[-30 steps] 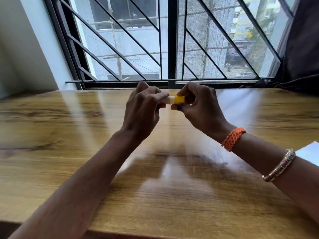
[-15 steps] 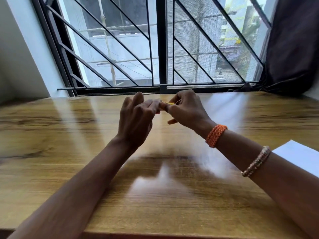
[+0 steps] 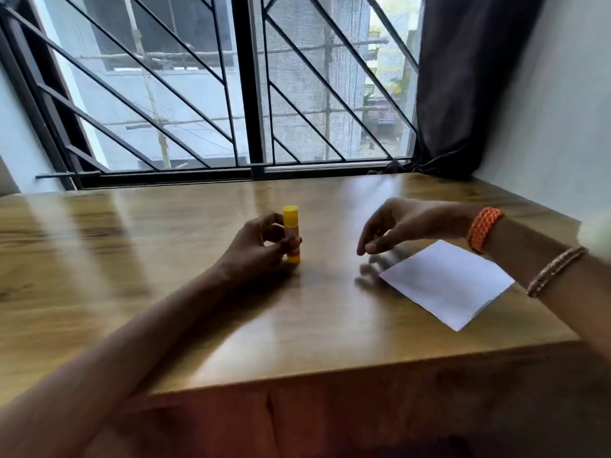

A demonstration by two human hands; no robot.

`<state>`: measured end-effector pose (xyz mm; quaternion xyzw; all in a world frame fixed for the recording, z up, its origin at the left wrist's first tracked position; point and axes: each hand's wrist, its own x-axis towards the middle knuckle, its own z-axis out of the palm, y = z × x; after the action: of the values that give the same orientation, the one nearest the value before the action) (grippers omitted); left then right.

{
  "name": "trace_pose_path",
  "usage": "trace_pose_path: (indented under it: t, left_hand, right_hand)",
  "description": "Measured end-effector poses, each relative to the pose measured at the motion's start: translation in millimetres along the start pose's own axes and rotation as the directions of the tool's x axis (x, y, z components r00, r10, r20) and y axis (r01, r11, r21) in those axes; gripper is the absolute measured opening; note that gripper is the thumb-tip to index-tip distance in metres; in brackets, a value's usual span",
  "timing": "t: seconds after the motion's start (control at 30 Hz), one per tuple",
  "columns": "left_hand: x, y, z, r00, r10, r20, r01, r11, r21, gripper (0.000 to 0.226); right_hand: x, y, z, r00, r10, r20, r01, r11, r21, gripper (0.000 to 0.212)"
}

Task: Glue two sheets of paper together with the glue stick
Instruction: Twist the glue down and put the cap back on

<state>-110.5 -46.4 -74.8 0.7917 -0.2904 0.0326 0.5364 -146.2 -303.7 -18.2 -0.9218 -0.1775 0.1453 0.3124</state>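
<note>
Now the left hand (image 3: 261,249) grips the glue stick (image 3: 291,233) upright on the bench (image 3: 165,233), cap up. Right hand (image 3: 396,228) hovers, fingers loose, beside the paper (image 3: 446,282).

My left hand (image 3: 261,247) covers part of the glue stick (image 3: 291,233); my right hand (image 3: 401,226) blurs; my forearm hides the paper (image 3: 446,280) corner.

Glossy wooden table (image 3: 172,233) with light streaks reflected across its top; behind its far edge a window with a black metal grille (image 3: 205,94) of slanted bars and a thick centre post; dark curtain (image 3: 469,77) hangs bunched at right, its hem reaching the table's far corner; pale wall (image 3: 562,120) right of the curtain; buildings blurred outside.
</note>
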Motion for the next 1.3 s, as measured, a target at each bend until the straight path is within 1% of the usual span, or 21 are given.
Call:
trace_pose_path:
  t: [0.1, 0.13, 0.23, 0.37, 0.53, 0.63, 0.83, 0.93, 1.0, 1.07, 1.13, 1.2, 1.3]
  left_hand:
    - [-4, 3, 4, 0.999, -0.018, 0.043, 0.021, 0.998, -0.061, 0.010]
    - [-5, 2, 4, 0.999, -0.021, 0.044, 0.024, 0.998, -0.063, 0.010]
    - [-7, 2, 4, 0.999, 0.004, 0.035, -0.003, 1.000, -0.028, 0.016]
    - [-6, 2, 5, 0.999, 0.031, 0.015, -0.032, 0.999, 0.015, 0.022]
    - [-5, -2, 6, 0.999, 0.054, -0.004, -0.054, 0.997, 0.046, 0.019]
    - [-4, -3, 6, 0.998, 0.060, -0.016, -0.059, 0.997, 0.048, 0.018]
    - [-3, -5, 6, 0.998, 0.068, -0.008, -0.068, 0.996, 0.059, 0.016]
    - [-3, -6, 4, 0.996, 0.083, -0.019, -0.082, 0.994, 0.068, 0.018]
    - [-3, -5, 3, 0.992, 0.113, -0.046, -0.108, 0.988, 0.107, 0.015]
    - [2, -6, 1, 0.986, 0.139, -0.092, -0.123, 0.979, 0.162, 0.010]
    - [10, -9, -1, 0.977, 0.147, -0.154, -0.111, 0.970, 0.218, 0.008]
    - [19, -15, -3, 0.972, 0.111, -0.209, -0.063, 0.972, 0.224, 0.008]
    - [37, -23, -10, 0.968, 0.011, -0.252, 0.031, 0.986, 0.161, 0.010]
  right_hand:
    - [-22, 23, 3, 0.996, 0.007, -0.087, 0.005, 0.991, 0.136, 0.019]
    - [-28, 26, 4, 0.994, 0.000, -0.108, 0.015, 0.989, 0.145, 0.020]
    - [-38, 27, 12, 0.992, -0.039, -0.121, 0.047, 0.997, 0.062, 0.019]
    - [-36, 26, 20, 0.992, -0.075, -0.100, 0.067, 0.994, -0.081, 0.022]
    - [-31, 23, 20, 0.988, -0.127, -0.083, 0.118, 0.987, -0.105, 0.016]
    - [-28, 22, 20, 0.991, -0.122, -0.053, 0.115, 0.987, -0.108, 0.012]
    - [-18, 22, 14, 0.997, -0.071, 0.004, 0.071, 0.997, -0.034, 0.003]
    - [-6, 21, 9, 0.997, -0.074, 0.004, 0.073, 0.986, 0.148, 0.007]
    - [5, 17, 6, 0.995, -0.044, -0.092, 0.064, 0.973, 0.224, 0.010]
    - [21, 12, 3, 0.968, 0.022, -0.250, 0.032, 0.977, 0.210, 0.008]
    - [40, 8, -1, 0.913, 0.080, -0.400, -0.008, 0.984, 0.179, 0.010]
    - [62, 5, -5, 0.848, 0.157, -0.506, -0.048, 0.974, 0.222, 0.013]
    - [99, 3, -10, 0.772, 0.273, -0.574, -0.054, 0.928, 0.368, 0.009]
